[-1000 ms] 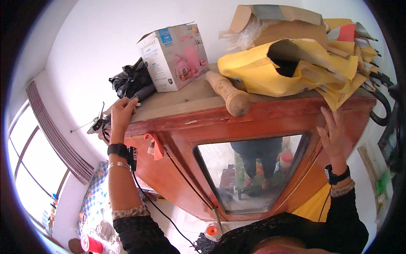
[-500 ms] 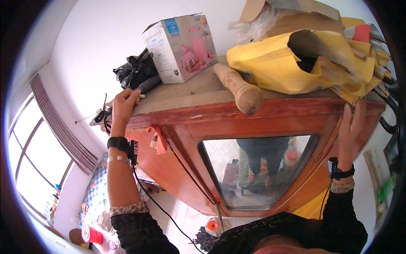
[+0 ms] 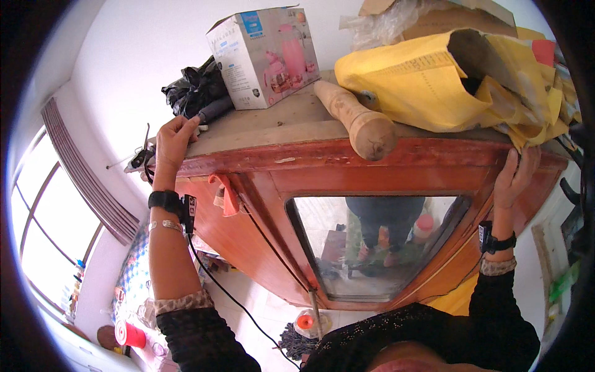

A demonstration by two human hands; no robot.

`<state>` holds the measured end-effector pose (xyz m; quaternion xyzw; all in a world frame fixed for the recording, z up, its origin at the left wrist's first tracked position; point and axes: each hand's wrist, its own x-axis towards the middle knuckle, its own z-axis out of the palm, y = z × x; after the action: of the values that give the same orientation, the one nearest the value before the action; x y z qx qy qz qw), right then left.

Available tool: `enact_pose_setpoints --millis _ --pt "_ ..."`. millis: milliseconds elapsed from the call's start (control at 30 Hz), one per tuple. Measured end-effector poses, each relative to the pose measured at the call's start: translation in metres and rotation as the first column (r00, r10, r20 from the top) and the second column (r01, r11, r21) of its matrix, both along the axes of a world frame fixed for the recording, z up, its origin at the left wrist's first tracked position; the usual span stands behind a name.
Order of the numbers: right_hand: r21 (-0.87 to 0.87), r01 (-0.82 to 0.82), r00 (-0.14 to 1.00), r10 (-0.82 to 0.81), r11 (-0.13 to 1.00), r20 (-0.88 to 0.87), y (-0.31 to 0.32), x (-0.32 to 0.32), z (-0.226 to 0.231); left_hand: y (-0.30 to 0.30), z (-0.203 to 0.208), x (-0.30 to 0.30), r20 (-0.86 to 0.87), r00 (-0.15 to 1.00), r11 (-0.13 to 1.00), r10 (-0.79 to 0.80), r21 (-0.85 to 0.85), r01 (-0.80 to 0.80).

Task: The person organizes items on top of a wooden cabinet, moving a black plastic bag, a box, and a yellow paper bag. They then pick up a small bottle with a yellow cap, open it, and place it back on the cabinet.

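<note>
Head view, and both hands are up at the cabinet's front rim. The left hand (image 3: 173, 139) is at the left corner, fingers drawn together, thumb toward the near end of a grey rod (image 3: 215, 110), a small white bit showing at the fingertips; whether it grips the rod, I cannot tell. That rod lies on the cabinet (image 3: 282, 129), against the black bag (image 3: 195, 90), with the box (image 3: 266, 62) standing just behind, close to the wall.

Over on the far side, the right hand (image 3: 519, 173) reaches up, half open, its fingertips at the drooping corner of the yellow bag (image 3: 409, 87). Pinched or merely touched? Can't tell. That corner hangs over the front edge, near the cabinet's right end; the bag's mouth gapes.

Between them, here's the room: a dusty strip of top runs from the rod across to the wooden club (image 3: 356, 121). The club lies beside the yellow bag, its thick end jutting past the front edge. Below the lip, the mirror (image 3: 378, 260) sits in the gap between the forearms, and a red cloth (image 3: 228, 198) hangs closer to the left arm.
</note>
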<state>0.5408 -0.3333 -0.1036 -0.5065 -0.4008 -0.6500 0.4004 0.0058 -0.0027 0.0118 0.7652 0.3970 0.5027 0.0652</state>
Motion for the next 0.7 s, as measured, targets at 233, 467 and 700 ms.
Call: enact_pose_setpoints --millis 233,467,700 --pt "0.031 -0.041 0.998 0.043 0.999 -0.041 0.0034 -0.0039 0.0012 -0.0007 0.0000 0.0001 -0.001 1.000 1.000 0.011 0.008 -0.011" --pt "0.013 -0.074 0.995 0.074 0.997 -0.067 0.0017 -0.0010 -0.0002 -0.0052 0.0009 0.0014 0.022 1.000 1.000 -0.015 -0.004 0.015" --pt "0.035 -0.090 0.994 0.092 0.995 -0.056 0.0024 0.0027 -0.0053 -0.0022 0.0012 0.0001 -0.002 1.000 1.000 0.017 -0.003 -0.017"
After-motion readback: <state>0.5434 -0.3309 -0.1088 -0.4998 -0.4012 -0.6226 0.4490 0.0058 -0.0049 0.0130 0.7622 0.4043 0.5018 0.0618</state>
